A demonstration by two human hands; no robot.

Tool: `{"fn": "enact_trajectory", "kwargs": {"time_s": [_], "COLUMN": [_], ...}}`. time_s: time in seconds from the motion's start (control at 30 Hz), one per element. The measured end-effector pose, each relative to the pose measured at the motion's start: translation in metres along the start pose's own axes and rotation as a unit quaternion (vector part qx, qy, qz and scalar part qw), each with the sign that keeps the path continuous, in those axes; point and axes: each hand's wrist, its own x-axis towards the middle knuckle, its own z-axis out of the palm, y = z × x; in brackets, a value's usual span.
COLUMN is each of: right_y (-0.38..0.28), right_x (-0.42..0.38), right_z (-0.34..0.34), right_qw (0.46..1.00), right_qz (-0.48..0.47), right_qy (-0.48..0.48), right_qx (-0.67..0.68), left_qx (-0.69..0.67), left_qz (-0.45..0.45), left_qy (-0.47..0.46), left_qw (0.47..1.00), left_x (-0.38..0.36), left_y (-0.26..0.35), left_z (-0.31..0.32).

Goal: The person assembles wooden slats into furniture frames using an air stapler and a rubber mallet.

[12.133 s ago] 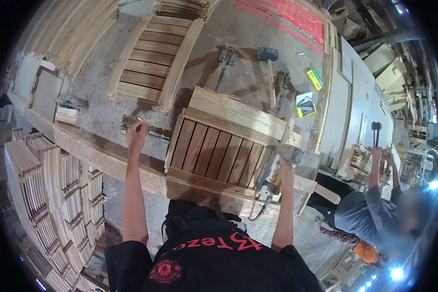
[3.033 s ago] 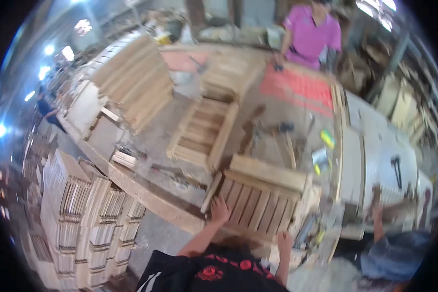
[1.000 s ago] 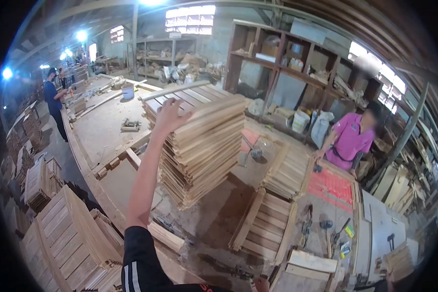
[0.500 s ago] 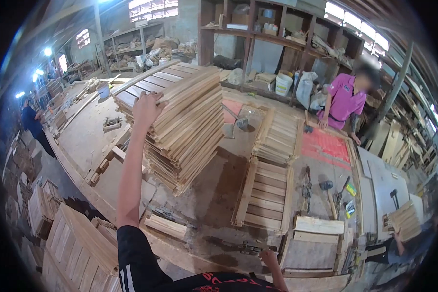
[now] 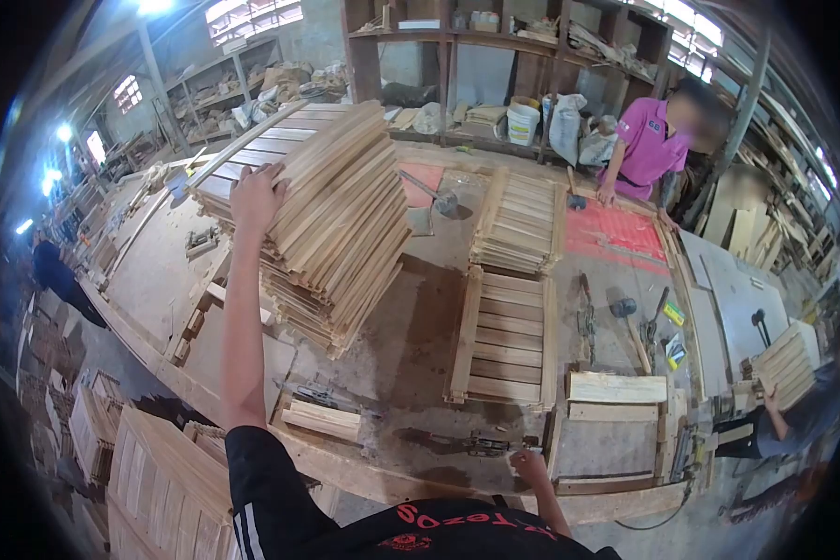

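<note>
A tall stack of slatted wooden panels (image 5: pixel 331 201) stands on the workbench, in front of me to the left. My left hand (image 5: pixel 258 198) rests on the upper near edge of this stack, fingers spread and slightly bent over the wood. Low in the view, my right hand (image 5: pixel 530 465) is closed beside the end of a metal clamp (image 5: pixel 488 445) fixed to the bench. Whatever lies inside its fingers is hidden. Just right of that hand is a wooden frame jig (image 5: pixel 611 439) with a pale strip along its far side.
Two lower panel stacks (image 5: pixel 509 336) lie mid-bench. Mallets (image 5: pixel 623 306) and clamps are to their right. A person in a pink shirt (image 5: pixel 649 149) leans over a red sheet (image 5: pixel 616 229). At far right, another person's hand holds a slatted panel (image 5: pixel 782 366). More panels (image 5: pixel 163 476) stand lower left.
The view has shifted, so the bench and stacks sit further left and higher. My left hand stays on the stack. My right hand remains closed near the clamp, slightly nearer its end.
</note>
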Motion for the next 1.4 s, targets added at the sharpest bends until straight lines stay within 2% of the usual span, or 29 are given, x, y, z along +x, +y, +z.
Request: {"fn": "enact_trajectory", "kwargs": {"time_s": [0.03, 0.13, 0.2, 0.27, 0.3, 0.33, 0.37, 0.43, 0.47, 0.53, 0.57, 0.6, 0.67, 0.7, 0.77, 0.83, 0.87, 0.9, 0.97, 1.0, 1.03, 1.1, 1.13, 1.17, 1.23, 1.27, 1.3, 1.33, 1.4], "right_y": [0.003, 0.015, 0.015, -0.026, -0.041, -0.045, -0.045, -0.046, -0.044, -0.007, 0.013, 0.018, 0.018, 0.021, 0.023, 0.003, -0.043, -0.026, 0.015, -0.035, -0.029, 0.005, 0.02, 0.027, 0.049, 0.065, 0.078, 0.08, 0.072], "right_x": [-0.002, 0.004, 0.016, 0.037, 0.052, 0.073, 0.098, 0.136, 0.157, 0.198, 0.209, 0.211, 0.219, 0.222, 0.222, 0.206, 0.17, 0.167, 0.164, 0.107, 0.09, 0.06, 0.039, 0.026, -0.003, -0.021, -0.037, -0.061, -0.1], "right_z": [-0.003, -0.015, -0.029, -0.067, -0.083, -0.088, -0.089, -0.092, -0.092, -0.069, -0.062, -0.067, -0.089, -0.096, -0.105, -0.116, -0.136, -0.132, -0.127, -0.16, -0.151, -0.145, -0.148, -0.149, -0.16, -0.177, -0.201, -0.229, -0.281], "right_qw": [1.0, 0.992, 0.975, 0.97, 0.966, 0.955, 0.938, 0.954, 0.961, 0.972, 0.957, 0.981, 0.994, 0.992, 0.992, 0.987, 0.984, 0.979, 0.932, 0.913, 0.903, 0.878, 0.869, 0.857, 0.838, 0.831, 0.821, 0.875, 0.92], "right_qz": [0.007, 0.079, 0.13, 0.131, 0.129, 0.146, 0.16, 0.188, 0.199, -0.036, -0.154, -0.048, 0.046, 0.096, 0.091, 0.162, 0.176, 0.176, 0.177, 0.129, 0.095, 0.036, 0.028, 0.015, 0.037, 0.065, 0.091, 0.024, -0.108], "right_qy": [0.013, 0.095, 0.177, 0.206, 0.222, 0.252, 0.28, 0.217, 0.183, 0.225, 0.237, 0.15, 0.042, -0.012, 0.009, -0.001, 0.001, -0.05, -0.144, -0.169, -0.16, -0.139, -0.151, -0.161, -0.238, -0.308, -0.376, -0.382, -0.377], "right_qx": [0.0, 0.002, 0.026, 0.017, 0.012, -0.059, -0.13, -0.081, -0.059, -0.064, -0.063, -0.112, -0.093, -0.086, -0.083, -0.018, -0.003, 0.092, 0.281, 0.348, 0.387, 0.457, 0.47, 0.489, 0.49, 0.458, 0.419, 0.297, 0.023], "left_qx": [0.001, 0.006, -0.139, -0.348, -0.497, -0.544, -0.622, -0.675, -0.641, -0.701, -0.706, -0.71, -0.706, -0.699, -0.682, -0.662, -0.652, -0.64, -0.661, -0.704, -0.74, -0.774, -0.772, -0.768, -0.744, -0.729, -0.714, -0.695, -0.679], "left_qz": [-0.003, 0.081, 0.034, -0.049, -0.088, -0.031, -0.199, -0.252, -0.321, -0.422, -0.413, -0.403, -0.372, -0.366, -0.356, -0.386, -0.42, -0.451, -0.564, -0.577, -0.584, -0.583, -0.58, -0.568, -0.48, -0.48, -0.48, -0.541, -0.502], "left_qy": [0.0, 0.214, 0.235, 0.169, 0.077, 0.096, -0.058, -0.222, -0.323, -0.334, -0.364, -0.394, -0.458, -0.449, -0.431, -0.458, -0.468, -0.477, -0.427, -0.348, -0.266, -0.125, -0.066, -0.009, 0.012, 0.002, -0.008, -0.033, -0.093], "left_qw": [1.0, 0.973, 0.961, 0.921, 0.86, 0.833, 0.755, 0.657, 0.618, 0.468, 0.445, 0.423, 0.391, 0.42, 0.471, 0.451, 0.425, 0.399, 0.249, 0.226, 0.201, 0.213, 0.251, 0.294, 0.466, 0.488, 0.509, 0.473, 0.527], "left_x": [-0.001, -0.02, -0.068, -0.141, -0.179, -0.224, -0.272, -0.376, -0.39, -0.456, -0.476, -0.491, -0.509, -0.513, -0.519, -0.52, -0.511, -0.504, -0.517, -0.523, -0.525, -0.54, -0.55, -0.557, -0.607, -0.601, -0.595, -0.56, -0.553], "left_y": [0.003, 0.018, 0.05, 0.091, 0.112, 0.127, 0.159, 0.195, 0.215, 0.251, 0.262, 0.27, 0.273, 0.276, 0.291, 0.313, 0.326, 0.342, 0.376, 0.395, 0.416, 0.456, 0.473, 0.482, 0.482, 0.483, 0.484, 0.493, 0.487], "left_z": [-0.001, -0.01, -0.028, -0.039, -0.038, -0.013, -0.016, 0.037, 0.005, 0.022, 0.026, 0.027, 0.035, 0.044, 0.07, 0.091, 0.088, 0.085, 0.11, 0.119, 0.124, 0.109, 0.091, 0.078, 0.068, 0.044, 0.019, -0.041, -0.078]}}
